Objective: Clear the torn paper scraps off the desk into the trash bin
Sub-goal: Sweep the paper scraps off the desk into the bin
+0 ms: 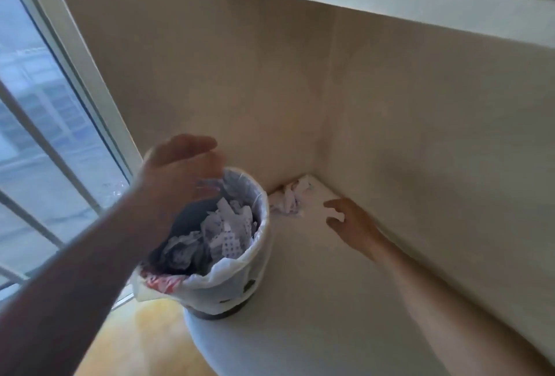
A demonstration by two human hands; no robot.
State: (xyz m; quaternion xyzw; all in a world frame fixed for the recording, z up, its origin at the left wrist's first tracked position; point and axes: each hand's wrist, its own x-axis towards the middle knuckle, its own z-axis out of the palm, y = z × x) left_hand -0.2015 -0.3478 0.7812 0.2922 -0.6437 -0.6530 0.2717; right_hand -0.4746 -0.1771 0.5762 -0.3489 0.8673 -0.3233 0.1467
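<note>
A trash bin [237, 282] lined with a white plastic bag stands on the white desk [330, 300] near its left edge. It holds several crumpled and torn paper scraps [228, 231]. My left hand [180, 171] is over the bin's far left rim, fingers curled down around the rim and bag. A small pile of torn paper scraps [289, 198] lies in the desk's back corner against the walls. My right hand [351, 219] hovers just right of that pile, fingers spread and holding nothing.
Beige walls [420, 135] close the desk in at the back and right. A white shelf [390, 0] with several books hangs overhead. A window [45, 135] is on the left, and wooden floor [135, 339] shows below the desk's rounded edge.
</note>
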